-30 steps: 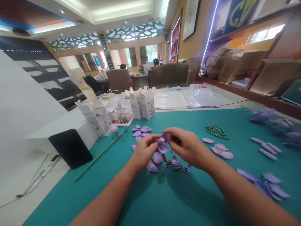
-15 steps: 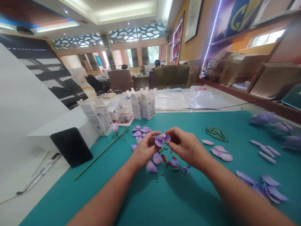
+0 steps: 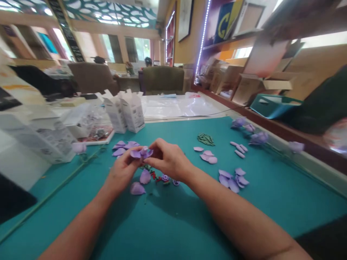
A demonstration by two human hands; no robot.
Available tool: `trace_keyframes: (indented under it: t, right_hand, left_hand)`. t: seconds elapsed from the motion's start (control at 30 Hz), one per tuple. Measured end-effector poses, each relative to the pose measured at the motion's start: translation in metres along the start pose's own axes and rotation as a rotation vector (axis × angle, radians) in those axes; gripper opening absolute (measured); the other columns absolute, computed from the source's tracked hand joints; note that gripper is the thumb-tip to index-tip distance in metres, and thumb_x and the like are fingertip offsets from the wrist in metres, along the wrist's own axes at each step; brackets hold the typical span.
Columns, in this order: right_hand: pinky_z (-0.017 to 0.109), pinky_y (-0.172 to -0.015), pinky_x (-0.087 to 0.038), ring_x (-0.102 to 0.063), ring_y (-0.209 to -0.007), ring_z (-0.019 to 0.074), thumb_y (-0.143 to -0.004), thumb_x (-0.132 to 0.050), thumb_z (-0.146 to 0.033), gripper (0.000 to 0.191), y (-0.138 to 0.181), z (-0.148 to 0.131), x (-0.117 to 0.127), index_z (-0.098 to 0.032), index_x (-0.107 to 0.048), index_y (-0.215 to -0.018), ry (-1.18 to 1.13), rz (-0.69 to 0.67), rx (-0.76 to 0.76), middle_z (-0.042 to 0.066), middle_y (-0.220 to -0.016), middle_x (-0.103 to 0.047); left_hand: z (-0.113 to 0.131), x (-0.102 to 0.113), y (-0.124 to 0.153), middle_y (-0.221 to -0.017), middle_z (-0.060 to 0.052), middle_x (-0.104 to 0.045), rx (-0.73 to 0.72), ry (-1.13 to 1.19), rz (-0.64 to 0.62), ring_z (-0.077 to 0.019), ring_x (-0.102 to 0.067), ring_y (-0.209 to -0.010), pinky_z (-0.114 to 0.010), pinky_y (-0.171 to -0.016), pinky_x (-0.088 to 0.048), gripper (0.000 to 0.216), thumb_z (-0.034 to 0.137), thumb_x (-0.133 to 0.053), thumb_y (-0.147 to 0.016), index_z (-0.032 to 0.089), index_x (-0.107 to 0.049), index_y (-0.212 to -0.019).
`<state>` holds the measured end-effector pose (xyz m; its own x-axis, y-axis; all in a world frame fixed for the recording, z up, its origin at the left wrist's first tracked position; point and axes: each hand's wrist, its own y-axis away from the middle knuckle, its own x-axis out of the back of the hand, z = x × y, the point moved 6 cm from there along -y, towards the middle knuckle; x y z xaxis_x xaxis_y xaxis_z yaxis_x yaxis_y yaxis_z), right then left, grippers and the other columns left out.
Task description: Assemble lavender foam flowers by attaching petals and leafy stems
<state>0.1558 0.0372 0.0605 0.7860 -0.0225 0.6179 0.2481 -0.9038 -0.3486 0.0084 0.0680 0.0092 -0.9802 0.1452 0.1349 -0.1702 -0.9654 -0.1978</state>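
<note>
Green mat (image 3: 189, 227): the widest thing before us; its near edge runs out of view and our forearms hide part of it.
Chairs: behind the table we make out an olive chair (image 3: 162, 80) and a brown chair (image 3: 90, 78), both soft with blur; beyond their backs we see only the tops of two heads.
White cartons: two stand close together, flaps up (image 3: 132, 112); a third leans at the left (image 3: 55, 141), its print too smeared for us to read.
Black slab (image 3: 13, 200): cut off by the left edge, so we cannot tell its full shape.
Long green stem (image 3: 55, 189): slants across the left of the mat, its lower end beyond the frame.
Right hand (image 3: 170, 159): thumb and forefinger narrowed on the right side of the flower piece; the other fingertips are hidden from us.
Left hand (image 3: 121, 171): pinched on the piece's left side, its fingers partly covered.
Purple flower piece (image 3: 142, 153): held between both hands above the mat, its underside hard to make out.
Loose petals (image 3: 137, 188): two lie below the hands; others behind are half hidden by the left hand.
Purple wheels (image 3: 165, 178): near the right wrist.
Red bits (image 3: 154, 175): too small for us to count.
</note>
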Motion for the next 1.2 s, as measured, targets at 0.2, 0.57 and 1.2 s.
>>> trace_keyframes:
  t: [0.2, 0.57, 1.2]
  right_hand:
    - [0.024, -0.062, -0.037, -0.055, -0.069, 0.0123, -0.086, -0.054, -0.029, 0.012, 0.008, 0.019, 0.042, -0.020, -0.061, -0.087, 0.135, 0.021, -0.044, 0.000, -0.077, -0.065]
    - [0.029, -0.074, -0.042, -0.061, -0.087, 0.0207, -0.075, -0.053, -0.017, 0.017, 0.100, 0.151, 0.166, -0.021, -0.067, -0.084, 0.622, -0.052, -0.611, 0.005, -0.093, -0.070]
    - [0.027, -0.062, -0.042, -0.056, -0.070, 0.0178, -0.063, -0.055, -0.026, 0.007, 0.146, 0.199, 0.170, -0.020, -0.058, -0.066, 0.400, -0.261, -0.722, 0.003, -0.072, -0.062]
  left_hand:
    - [-0.010, -0.002, -0.001, -0.098, -0.007, -0.070, 0.144, 0.033, -0.015, -0.0245, -0.066, -0.089, -0.038, -0.086, -0.052, 0.053, 0.049, -0.071, -0.069, 0.019, -0.061, -0.111]
    - [-0.008, -0.006, 0.002, -0.094, -0.008, -0.072, 0.210, 0.012, -0.010, -0.0269, -0.067, -0.090, -0.038, -0.082, -0.054, 0.056, 0.056, -0.072, -0.061, 0.020, -0.062, -0.103]
    - [-0.009, -0.010, 0.006, -0.090, -0.007, -0.072, 0.282, 0.103, -0.014, -0.0230, -0.067, -0.087, -0.035, -0.078, -0.053, 0.050, 0.045, -0.073, -0.065, 0.019, -0.063, -0.106]
